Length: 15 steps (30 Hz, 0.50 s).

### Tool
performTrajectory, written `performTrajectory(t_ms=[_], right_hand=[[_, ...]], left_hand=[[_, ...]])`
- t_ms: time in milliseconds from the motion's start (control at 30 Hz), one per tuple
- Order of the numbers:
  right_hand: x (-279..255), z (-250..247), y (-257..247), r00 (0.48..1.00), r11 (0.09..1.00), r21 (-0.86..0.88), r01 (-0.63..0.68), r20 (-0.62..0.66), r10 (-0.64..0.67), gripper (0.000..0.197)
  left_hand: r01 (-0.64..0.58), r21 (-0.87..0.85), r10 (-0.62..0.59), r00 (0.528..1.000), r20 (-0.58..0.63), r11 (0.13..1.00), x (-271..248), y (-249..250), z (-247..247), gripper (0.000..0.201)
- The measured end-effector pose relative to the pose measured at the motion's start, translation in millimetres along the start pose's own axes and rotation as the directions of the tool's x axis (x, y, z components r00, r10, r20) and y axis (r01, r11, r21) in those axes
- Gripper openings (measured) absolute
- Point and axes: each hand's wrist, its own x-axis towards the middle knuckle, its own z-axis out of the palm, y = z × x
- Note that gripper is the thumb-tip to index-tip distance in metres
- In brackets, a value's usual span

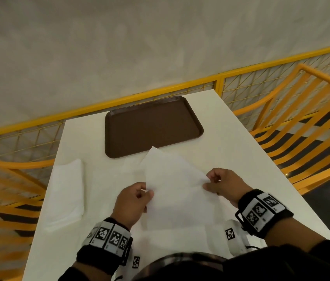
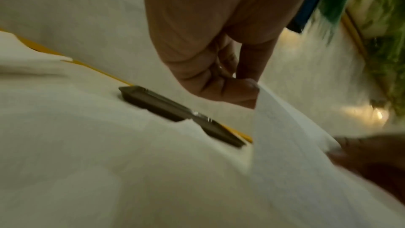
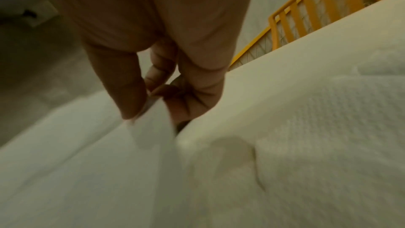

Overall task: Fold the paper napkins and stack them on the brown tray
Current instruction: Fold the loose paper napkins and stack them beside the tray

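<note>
Currently, head view: napkin (image 1: 177, 179) is pinched at its edges by left hand (image 1: 132, 201) and right hand (image 1: 224, 184), lifted near the bare tray (image 1: 152, 126); a pile (image 1: 65, 191) sits left on the table (image 1: 251, 159). Left wrist: thumb and fingers (image 2: 230, 91) clamped on paper. Right wrist: same pinch. First fold judged underway; edges need matching and creasing next.

No readable words, brands or numbers anywhere; the wristbands (image 1: 110, 237) carry only black-and-white square marker patterns (codes, not letters).
</note>
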Motion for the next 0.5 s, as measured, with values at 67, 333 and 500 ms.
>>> performTrajectory(t_ms=[67, 333, 500], right_hand=[[-8.3, -6.3, -9.9, 0.998, 0.97, 0.241, 0.027, 0.042, -0.038, 0.021], [-28.7, -14.6, -44.3, 0.919, 0.735, 0.665, 0.13, 0.198, -0.342, 0.059], [-38.0, -9.9, -56.3, 0.897, 0.7, 0.676, 0.231, 0.131, -0.422, 0.025]], left_hand=[[-0.033, -0.13, 0.033, 0.999, -0.001, 0.991, -4.6, 11.5, -13.0, 0.007], [-0.196, -0.333, 0.194, 0.98, -0.041, 0.922, -28.6, 48.3, -54.0, 0.046], [-0.311, -0.303, 0.288, 0.95, -0.117, 0.901, -39.1, 52.5, -70.6, 0.037]])
